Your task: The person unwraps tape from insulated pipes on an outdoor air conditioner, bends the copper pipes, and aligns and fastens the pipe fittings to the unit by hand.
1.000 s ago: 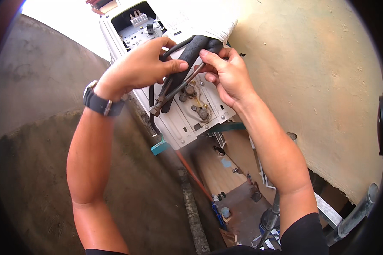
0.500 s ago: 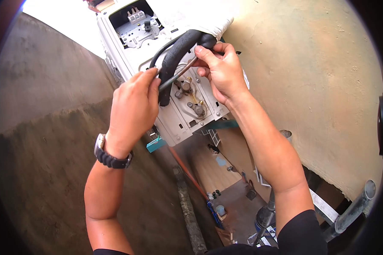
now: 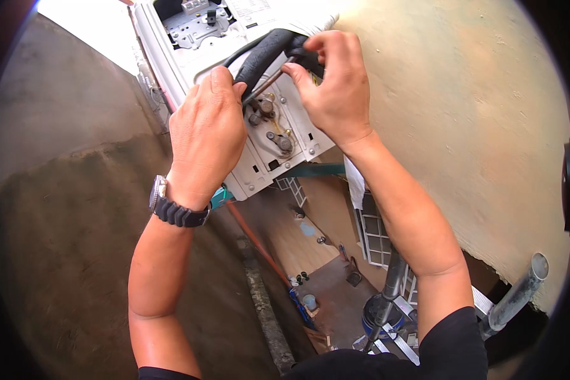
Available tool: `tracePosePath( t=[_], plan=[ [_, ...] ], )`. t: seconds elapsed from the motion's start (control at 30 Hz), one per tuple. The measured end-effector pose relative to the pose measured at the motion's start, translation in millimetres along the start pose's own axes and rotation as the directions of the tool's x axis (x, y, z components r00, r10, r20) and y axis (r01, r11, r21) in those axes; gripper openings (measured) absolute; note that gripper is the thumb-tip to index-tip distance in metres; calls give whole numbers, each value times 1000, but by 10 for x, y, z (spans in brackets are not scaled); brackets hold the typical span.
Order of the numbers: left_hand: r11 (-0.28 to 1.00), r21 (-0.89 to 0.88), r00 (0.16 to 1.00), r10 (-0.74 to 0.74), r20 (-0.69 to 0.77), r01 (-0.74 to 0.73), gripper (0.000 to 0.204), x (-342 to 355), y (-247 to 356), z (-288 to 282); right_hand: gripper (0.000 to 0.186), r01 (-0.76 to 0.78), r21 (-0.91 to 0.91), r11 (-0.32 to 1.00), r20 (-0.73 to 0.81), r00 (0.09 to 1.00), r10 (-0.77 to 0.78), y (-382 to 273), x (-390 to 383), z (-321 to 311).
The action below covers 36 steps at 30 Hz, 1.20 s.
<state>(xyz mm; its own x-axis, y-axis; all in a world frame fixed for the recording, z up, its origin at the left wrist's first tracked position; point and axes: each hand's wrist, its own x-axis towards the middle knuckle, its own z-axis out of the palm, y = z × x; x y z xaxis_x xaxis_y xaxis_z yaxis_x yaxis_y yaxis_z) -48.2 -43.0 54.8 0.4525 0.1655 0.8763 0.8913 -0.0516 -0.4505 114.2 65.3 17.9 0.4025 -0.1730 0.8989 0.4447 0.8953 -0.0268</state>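
Note:
A thin copper pipe [image 3: 269, 83] slants across the front of a white outdoor air-conditioner unit [image 3: 239, 179]. My left hand [image 3: 208, 130], with a black-strapped watch on the wrist, is closed around its lower end. At the upper end my right hand [image 3: 341, 85] has its thumb on the pipe, while its fingers curl round by the bend of the black foam insulation [image 3: 267, 56]; some of them are hidden. That thick insulated tube arches behind the pipe toward a white-wrapped bundle [image 3: 320, 24]. Two service valves [image 3: 267, 109] sit just below the pipe.
An open compartment with a terminal block [image 3: 194, 6] is at the unit's top. Walls [image 3: 449, 114] rise on both sides. Far below are a floor [image 3: 335, 285], a dark bucket [image 3: 383, 316], ladder parts [image 3: 402, 345] and a grey pipe [image 3: 519, 297] at lower right.
The unit sits higher and further left in view. My right hand has opened its pinch somewhat, its index finger lifted over the insulation bend. My left hand has stayed on the pipe.

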Motion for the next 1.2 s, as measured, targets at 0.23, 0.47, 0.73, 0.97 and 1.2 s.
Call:
tracePosePath(
  t=[0.23,0.47,0.73,0.97,1.2],
  plan=[
    [991,81,993,113,-41,-110,15,82,122,135,25,737,71,672,429,585,-688,72,594,5],
    [970,-193,989,-145,29,148,39,303,-67,209,42,611,211,763,712,439,-549,75,857,120],
    [965,-247,996,-80,27,84,39,373,-226,166,30,671,78,737,573,575,-584,198,830,289],
    [932,-348,989,-56,136,101,36,426,-265,18,30,556,60,829,126,819,-559,225,525,149],
    [948,-56,944,304,-126,-313,38,511,-383,82,26,500,-142,855,163,863,-478,52,36,70]
  ],
)
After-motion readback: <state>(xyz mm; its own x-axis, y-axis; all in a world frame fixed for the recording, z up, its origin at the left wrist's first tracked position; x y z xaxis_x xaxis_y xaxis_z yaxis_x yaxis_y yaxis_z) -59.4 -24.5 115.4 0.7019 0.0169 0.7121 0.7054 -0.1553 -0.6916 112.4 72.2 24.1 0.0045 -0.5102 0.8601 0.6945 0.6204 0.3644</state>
